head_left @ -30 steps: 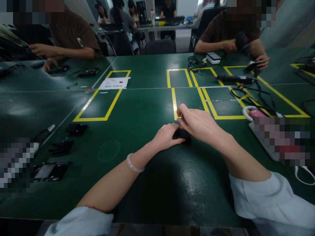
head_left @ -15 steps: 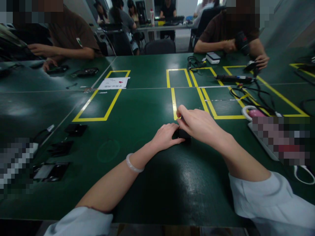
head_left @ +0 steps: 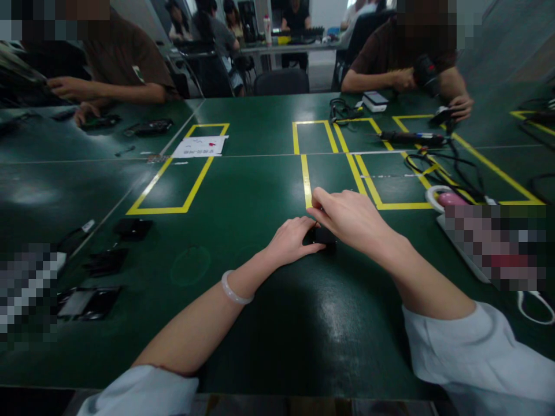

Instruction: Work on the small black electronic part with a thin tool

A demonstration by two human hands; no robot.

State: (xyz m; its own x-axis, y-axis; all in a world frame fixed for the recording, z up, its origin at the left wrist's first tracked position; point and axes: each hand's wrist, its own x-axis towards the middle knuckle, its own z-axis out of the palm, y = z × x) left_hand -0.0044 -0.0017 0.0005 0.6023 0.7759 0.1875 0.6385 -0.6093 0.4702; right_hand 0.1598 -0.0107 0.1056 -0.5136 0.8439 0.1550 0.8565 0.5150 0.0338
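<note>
Along the near side of the green tabletop [head_left: 260, 323], we've got your pale sleeves [head_left: 143, 390], and off to the left a flat black piece [head_left: 89, 303] with a grey panel. A translucent bracelet [head_left: 236, 290] rings your left wrist. And here's the action: your left hand [head_left: 289, 241] has its grip closed about a small black block [head_left: 325, 237], held down on the tabletop between thumb and fingers! Over it, your right hand [head_left: 355, 216] is bent, thumb and forefinger pinched together; whether that grip holds anything, you can't tell. Beyond lie yellow tape outlines [head_left: 307, 179], a white paper sign [head_left: 200, 146] to the left, and a black pen-shaped tool [head_left: 411, 138] to the right. Farther across, a co-worker's hand [head_left: 403, 81] holds a dark handheld tool [head_left: 427, 75].
</note>
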